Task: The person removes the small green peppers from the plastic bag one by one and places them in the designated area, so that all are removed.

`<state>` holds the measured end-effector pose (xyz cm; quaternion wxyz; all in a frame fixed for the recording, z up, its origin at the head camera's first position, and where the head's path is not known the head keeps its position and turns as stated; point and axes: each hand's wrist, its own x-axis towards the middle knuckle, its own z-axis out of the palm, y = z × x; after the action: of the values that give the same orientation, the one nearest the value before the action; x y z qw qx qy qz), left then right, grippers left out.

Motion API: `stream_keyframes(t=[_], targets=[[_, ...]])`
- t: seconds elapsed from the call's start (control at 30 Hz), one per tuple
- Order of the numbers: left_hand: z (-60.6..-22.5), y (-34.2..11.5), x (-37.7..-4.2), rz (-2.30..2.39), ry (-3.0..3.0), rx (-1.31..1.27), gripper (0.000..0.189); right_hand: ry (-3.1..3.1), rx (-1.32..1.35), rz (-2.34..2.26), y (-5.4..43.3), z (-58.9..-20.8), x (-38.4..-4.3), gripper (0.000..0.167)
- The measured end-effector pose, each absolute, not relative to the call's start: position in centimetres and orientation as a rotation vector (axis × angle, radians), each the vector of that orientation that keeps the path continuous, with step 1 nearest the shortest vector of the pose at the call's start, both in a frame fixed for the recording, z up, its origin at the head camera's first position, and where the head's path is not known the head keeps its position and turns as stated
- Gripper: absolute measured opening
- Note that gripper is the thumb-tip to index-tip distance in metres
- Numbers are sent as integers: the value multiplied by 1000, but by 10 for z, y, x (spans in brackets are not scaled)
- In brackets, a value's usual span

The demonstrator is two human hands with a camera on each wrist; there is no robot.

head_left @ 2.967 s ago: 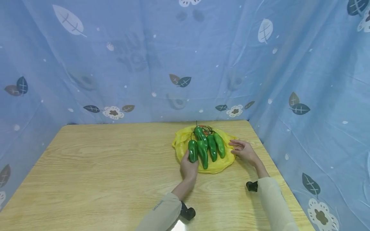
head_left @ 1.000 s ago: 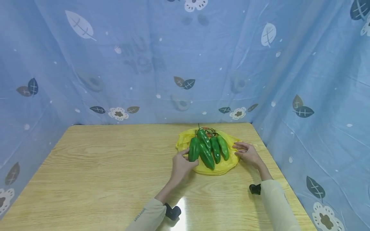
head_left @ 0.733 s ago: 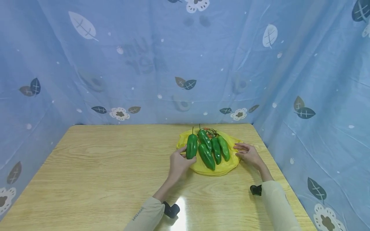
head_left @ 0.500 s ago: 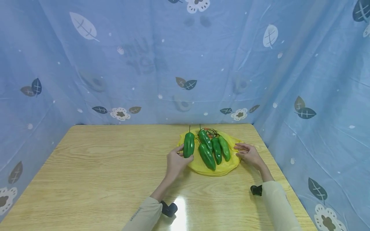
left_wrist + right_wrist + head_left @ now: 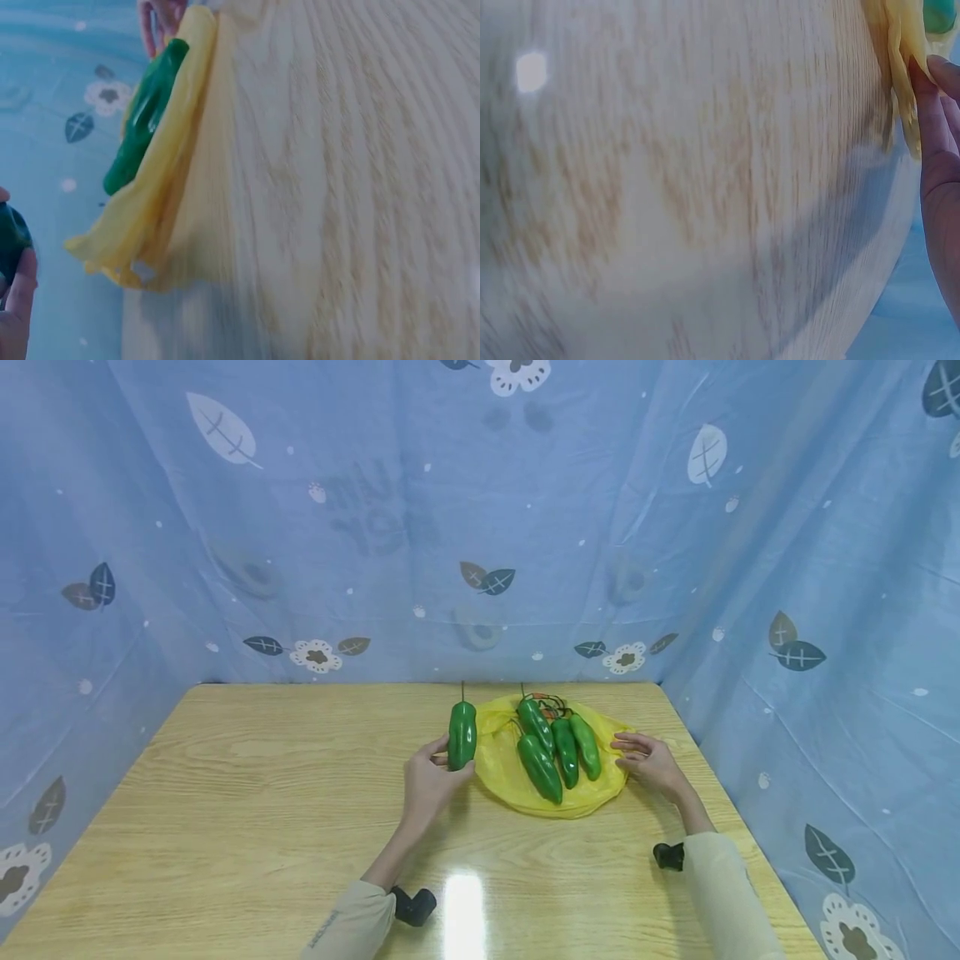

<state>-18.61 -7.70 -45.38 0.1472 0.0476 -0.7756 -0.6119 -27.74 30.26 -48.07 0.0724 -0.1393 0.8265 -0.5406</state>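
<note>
My left hand (image 5: 431, 783) pinches a long green pepper (image 5: 462, 733) between thumb and fingers, stem upward, left of a yellow plastic bag (image 5: 497, 764). At the left edge of the left wrist view, part of this held pepper (image 5: 10, 238) shows between the fingers. Several more green peppers (image 5: 538, 768) lie on the flattened bag, with thin dark stems and small orange-red pieces behind them. My right hand (image 5: 652, 766) is at the bag's right edge; in the right wrist view thumb and finger pinch the yellow plastic (image 5: 906, 67).
A wood-grain table (image 5: 285, 802) extends to the left and front of the bag. Blue patterned cloth (image 5: 420, 527) hangs behind the table and along both sides. Black wrist cameras (image 5: 414, 906) sit at both sleeves.
My left hand took hold of the leftmost pepper, lifted it off the bag and carried it left, past the bag's edge. The right hand has stayed at the bag's right edge.
</note>
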Motion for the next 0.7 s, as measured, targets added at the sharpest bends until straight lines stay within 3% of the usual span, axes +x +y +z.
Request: stream_keyframes(t=[0.7], targets=[[-462,-109,-208,-1710,-2223,241,55,2471,-422,-1631,304,-485,-280,53]])
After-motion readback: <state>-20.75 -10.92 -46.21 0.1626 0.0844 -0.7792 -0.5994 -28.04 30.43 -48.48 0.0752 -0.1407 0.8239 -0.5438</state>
